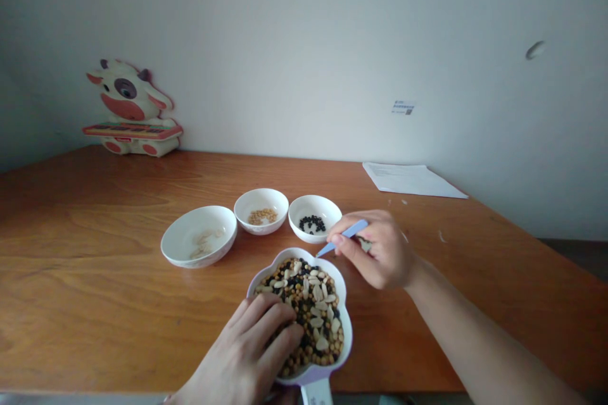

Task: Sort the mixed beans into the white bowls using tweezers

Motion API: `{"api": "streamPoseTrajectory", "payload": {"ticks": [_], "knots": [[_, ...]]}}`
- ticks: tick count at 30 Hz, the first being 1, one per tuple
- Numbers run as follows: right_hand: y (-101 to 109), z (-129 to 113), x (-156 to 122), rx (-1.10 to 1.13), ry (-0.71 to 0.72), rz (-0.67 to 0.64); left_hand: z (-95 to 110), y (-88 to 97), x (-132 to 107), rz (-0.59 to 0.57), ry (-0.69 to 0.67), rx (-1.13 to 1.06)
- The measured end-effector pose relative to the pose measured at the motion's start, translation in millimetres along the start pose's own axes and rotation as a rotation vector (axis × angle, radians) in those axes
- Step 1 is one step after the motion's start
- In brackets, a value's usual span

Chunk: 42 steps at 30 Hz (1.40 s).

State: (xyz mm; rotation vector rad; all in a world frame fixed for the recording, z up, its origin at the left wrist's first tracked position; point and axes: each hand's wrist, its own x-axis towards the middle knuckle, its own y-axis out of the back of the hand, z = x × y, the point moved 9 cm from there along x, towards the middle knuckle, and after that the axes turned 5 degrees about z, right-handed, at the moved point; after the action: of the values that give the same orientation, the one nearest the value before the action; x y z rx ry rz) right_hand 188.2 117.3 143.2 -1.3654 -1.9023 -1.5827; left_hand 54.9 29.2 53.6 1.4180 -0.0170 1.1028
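Note:
My left hand (247,345) lies over the near rim of a white flower-shaped bowl (350,329) with a lilac edge, its fingers resting on the bean mix. The mix (311,310) holds tan soybeans, black beans and pale flat seeds. My right hand (382,252) pinches light blue tweezers (344,237) above the bowl's far rim. Their tip is close to the rim, and I cannot tell if it holds anything. Three white bowls stand beyond: a wide one (198,235) with a few pale seeds, a small one (261,210) with soybeans, and another (313,218) with black beans.
All the bowls stand on a wooden table (95,247) against a white wall. A sheet of paper (408,179) lies at the back right, a cow-shaped toy (128,107) stands at the back left, and a few small crumbs lie near my right hand.

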Motion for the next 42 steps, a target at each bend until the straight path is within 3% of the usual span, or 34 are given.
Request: {"api": "streamPoseTrajectory", "payload": {"ticks": [7,17,20,23,25,28,33,38,42], "knots": [[51,30,1,-0.322,-0.122,0.021,0,-0.6,-3,-0.007,0.005,0.007],[40,79,-13,-0.652,-0.295,-0.156,-1,-1.9,-3,0.014,-0.013,0.003],[46,70,-8,-0.622,-0.28,-0.057,-1,-1.3,-4,0.02,-0.031,0.01],[49,44,-1,-0.408,-0.229,0.113,-1,-1.1,-4,0.019,-0.036,0.007],[34,29,2,-0.168,-0.219,0.118,-2,-0.8,-3,0.023,-0.026,0.012],[-13,15,0,0.069,-0.214,-0.067,-1,-0.5,-2,0.026,-0.027,0.014],[-63,7,-13,0.061,-0.126,-0.209,0,-2.3,-2,-0.014,-0.027,0.011],[-73,11,-23,0.019,-0.126,-0.243,-2,-3.5,0,-0.038,-0.011,-0.022],[-64,5,-22,0.068,-0.079,-0.146,-3,-5.5,-1,-0.053,0.004,-0.03]]}}
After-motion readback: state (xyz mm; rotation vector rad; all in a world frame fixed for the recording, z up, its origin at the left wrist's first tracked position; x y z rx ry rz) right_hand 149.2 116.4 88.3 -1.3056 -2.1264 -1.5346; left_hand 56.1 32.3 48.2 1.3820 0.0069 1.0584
